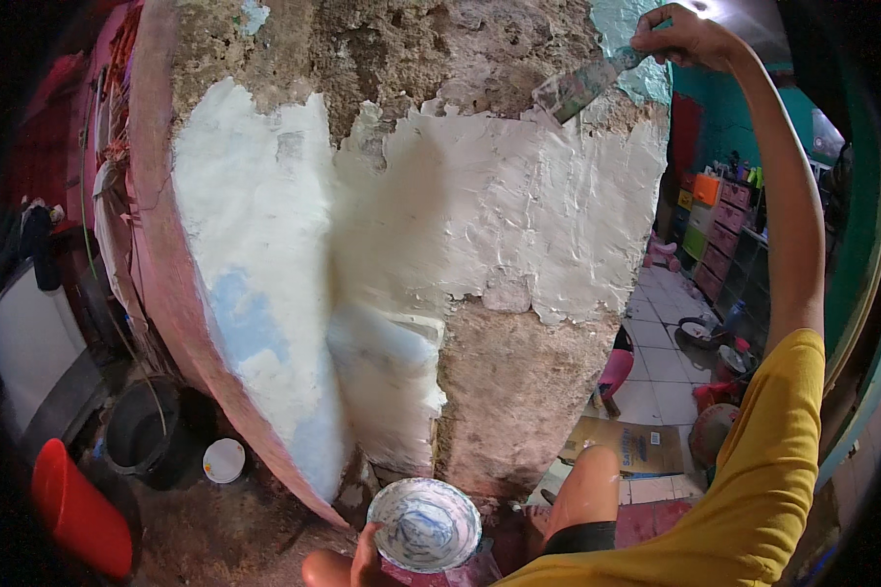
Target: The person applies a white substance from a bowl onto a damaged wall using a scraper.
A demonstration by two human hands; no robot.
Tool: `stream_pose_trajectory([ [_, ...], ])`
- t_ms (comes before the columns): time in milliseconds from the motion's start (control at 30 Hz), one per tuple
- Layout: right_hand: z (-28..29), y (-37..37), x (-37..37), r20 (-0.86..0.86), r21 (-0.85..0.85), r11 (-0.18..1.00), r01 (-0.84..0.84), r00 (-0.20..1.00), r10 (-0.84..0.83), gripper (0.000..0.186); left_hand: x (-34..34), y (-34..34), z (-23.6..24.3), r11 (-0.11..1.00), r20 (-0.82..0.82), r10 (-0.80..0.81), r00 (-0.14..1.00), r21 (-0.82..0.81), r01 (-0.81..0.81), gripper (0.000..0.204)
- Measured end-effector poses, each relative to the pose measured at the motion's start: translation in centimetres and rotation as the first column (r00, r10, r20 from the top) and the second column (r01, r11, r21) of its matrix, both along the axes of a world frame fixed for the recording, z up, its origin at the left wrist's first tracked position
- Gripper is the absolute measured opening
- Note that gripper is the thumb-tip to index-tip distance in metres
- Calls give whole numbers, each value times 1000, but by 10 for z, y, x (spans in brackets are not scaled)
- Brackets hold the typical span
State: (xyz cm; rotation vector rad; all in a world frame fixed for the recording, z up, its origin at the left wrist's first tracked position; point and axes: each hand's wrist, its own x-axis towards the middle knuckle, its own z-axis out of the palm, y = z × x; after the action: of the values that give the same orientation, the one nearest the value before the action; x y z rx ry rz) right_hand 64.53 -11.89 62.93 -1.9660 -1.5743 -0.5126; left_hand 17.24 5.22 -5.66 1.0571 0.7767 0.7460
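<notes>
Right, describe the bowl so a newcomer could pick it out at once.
Start at the big, patchily coated wall and drop to the lower middle of the view. There the left hand holds a round, wide-mouthed bowl by its rim. Unlike the black bucket and red container further left, it is hand-held, with blue-grey streaks across its whitish inside.

Matt, ridged white plaster borders the rough, pitted wall
</notes>
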Motion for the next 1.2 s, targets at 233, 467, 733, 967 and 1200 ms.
stream_pose_trajectory([
  [233, -132, -4, -26, -146, 392, 850, -353, 888, 436, 49, -7, 5, 5, 1000, -18, -6, 1000, -3, 6, 59],
  [467, -298, 70, -112, -174, 907, 379, -185, 653, 737, 36, 3, 10, 11, 998, -5, -59, 998, 6, 59, 58],
  [733, -283, 180, -134, -98, 995, 88, 43, 436, 895, 33, 2, 2, 22, 997, -24, -72, 997, 9, 72, 58],
  [967, -276, 197, -143, -106, 991, 66, 113, 401, 910, 29, -8, -4, 26, 999, -41, -50, 998, 17, 51, 58],
  [1200, -277, 199, -135, -139, 983, 78, 167, 397, 907, 29, -12, -7, 26, 999, -45, -40, 998, 10, 41, 57],
])
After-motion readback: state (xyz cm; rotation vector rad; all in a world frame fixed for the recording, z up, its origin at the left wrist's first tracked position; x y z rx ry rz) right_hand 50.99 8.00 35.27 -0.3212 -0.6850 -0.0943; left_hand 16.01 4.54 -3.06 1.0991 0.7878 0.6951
